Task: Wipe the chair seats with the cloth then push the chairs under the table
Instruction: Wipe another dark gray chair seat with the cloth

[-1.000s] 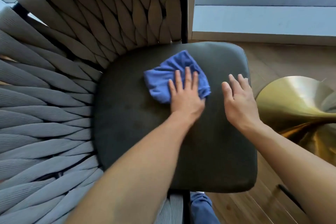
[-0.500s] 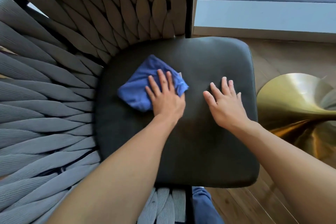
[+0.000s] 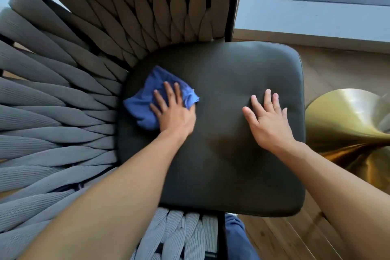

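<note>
Your left hand (image 3: pixel 175 112) lies flat, fingers spread, pressing the crumpled blue cloth (image 3: pixel 147 101) onto the dark grey cushioned chair seat (image 3: pixel 221 154), left of the frame's centre and just beside the woven grey rope backrest (image 3: pixel 63 112); that grip is wide, palm down on the cloth. Your right hand (image 3: pixel 268 120) rests with its grip wide and holding nothing, flat on the seat's right part, well apart from the cloth. At the right edge, a brass-coloured flared base (image 3: pixel 348 124) stands on the wooden floor (image 3: pixel 337 69).

Cloth (image 3: pixel 145 103) on seat (image 3: pixel 228 154) — left side.
</note>
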